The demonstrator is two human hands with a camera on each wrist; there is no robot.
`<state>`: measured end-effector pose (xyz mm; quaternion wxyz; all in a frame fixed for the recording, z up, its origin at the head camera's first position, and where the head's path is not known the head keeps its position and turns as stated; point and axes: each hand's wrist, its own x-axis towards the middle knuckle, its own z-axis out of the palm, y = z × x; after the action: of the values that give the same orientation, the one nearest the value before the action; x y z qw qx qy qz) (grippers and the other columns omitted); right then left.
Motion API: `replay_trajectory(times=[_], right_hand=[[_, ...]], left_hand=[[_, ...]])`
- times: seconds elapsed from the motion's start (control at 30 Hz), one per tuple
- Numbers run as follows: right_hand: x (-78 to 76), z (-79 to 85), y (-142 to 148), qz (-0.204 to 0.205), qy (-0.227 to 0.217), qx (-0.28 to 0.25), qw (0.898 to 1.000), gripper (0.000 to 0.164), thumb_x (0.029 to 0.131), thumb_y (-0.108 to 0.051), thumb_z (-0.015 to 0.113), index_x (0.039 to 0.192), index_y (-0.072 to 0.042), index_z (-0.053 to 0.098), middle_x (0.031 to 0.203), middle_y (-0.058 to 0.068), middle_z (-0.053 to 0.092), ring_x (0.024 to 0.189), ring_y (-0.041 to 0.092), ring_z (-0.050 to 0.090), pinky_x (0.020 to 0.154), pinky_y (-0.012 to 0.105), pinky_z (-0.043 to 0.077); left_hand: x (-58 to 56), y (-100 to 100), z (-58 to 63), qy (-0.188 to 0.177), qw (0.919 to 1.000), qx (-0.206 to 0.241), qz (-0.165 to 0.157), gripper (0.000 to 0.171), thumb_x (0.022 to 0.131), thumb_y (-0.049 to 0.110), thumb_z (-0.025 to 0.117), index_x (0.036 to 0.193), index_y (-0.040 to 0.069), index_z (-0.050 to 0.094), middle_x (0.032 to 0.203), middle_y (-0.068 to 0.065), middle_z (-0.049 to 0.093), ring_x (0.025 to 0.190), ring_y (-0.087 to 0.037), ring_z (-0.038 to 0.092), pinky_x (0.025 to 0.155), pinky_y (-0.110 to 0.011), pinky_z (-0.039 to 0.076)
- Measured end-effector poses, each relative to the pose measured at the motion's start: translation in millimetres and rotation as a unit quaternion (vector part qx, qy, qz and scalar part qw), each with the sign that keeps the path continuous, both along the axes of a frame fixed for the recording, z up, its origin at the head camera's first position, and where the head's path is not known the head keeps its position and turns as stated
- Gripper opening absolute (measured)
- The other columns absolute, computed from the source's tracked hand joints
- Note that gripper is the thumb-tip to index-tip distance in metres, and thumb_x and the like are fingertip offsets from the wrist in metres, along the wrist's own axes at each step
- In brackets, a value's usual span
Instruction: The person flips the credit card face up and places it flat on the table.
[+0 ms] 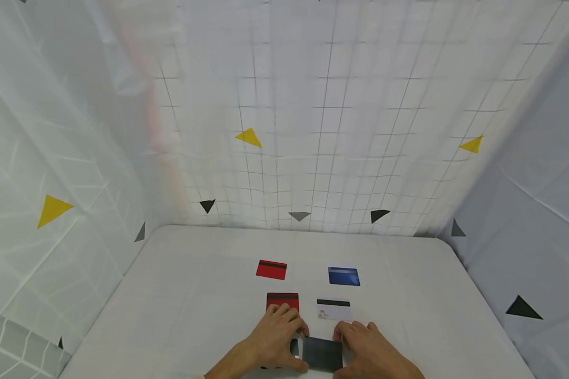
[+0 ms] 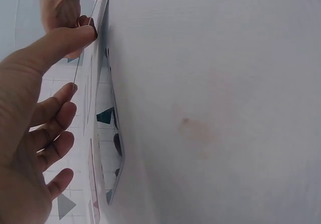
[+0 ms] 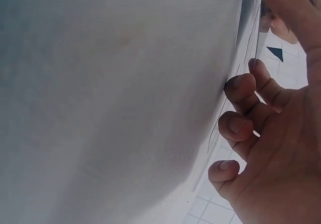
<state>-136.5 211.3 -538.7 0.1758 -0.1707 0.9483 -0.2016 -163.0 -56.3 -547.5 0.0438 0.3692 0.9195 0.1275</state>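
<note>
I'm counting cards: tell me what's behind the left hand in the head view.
The nearer red card shows past the left hand, its lower edge partly covered. Dark marks peek out below; whatever bears them is mostly covered.

White bench; directly on it: far red card, blue card, nearer red card, black-striped white card.
</note>
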Motion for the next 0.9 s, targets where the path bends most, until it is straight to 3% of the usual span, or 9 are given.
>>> replay_trajectory(times=[0.3,0.53,0.9], right_hand=[[2.4,4.3,-2.0,-0.006,0.02,-0.019,1.0,0.061,0.065,-0.065,0.083,0.108,-0.029,0.059,0.087,-0.018,0.054,0.08,0.009,0.046,0.074,0.036,0.037],[1.9,10.7,-4.2,-0.032,0.006,-0.046,0.998,0.062,0.07,-0.06,0.083,0.114,-0.026,0.057,0.088,-0.01,0.051,0.083,0.015,0.045,0.07,0.036,0.038],[2.8,13.6,-6.8,-0.035,-0.011,-0.138,0.99,0.061,0.075,-0.053,0.083,0.119,-0.023,0.054,0.091,-0.004,0.05,0.085,0.016,0.047,0.065,0.033,0.041]], left_hand=[[-1.7,-4.9,0.8,0.028,0.9994,0.02,0.007,0.051,0.07,0.072,0.076,0.106,0.039,0.063,0.097,0.02,0.051,0.099,-0.003,0.041,0.093,-0.038,0.036],[-3.8,-8.1,2.6,0.01,0.9995,0.023,0.02,0.051,0.068,0.072,0.078,0.106,0.041,0.064,0.097,0.02,0.053,0.101,-0.004,0.042,0.096,-0.043,0.037],[-3.7,-7.9,4.0,0.019,0.9992,0.034,0.008,0.05,0.069,0.073,0.077,0.105,0.04,0.065,0.095,0.02,0.054,0.096,-0.003,0.041,0.09,-0.038,0.036]])
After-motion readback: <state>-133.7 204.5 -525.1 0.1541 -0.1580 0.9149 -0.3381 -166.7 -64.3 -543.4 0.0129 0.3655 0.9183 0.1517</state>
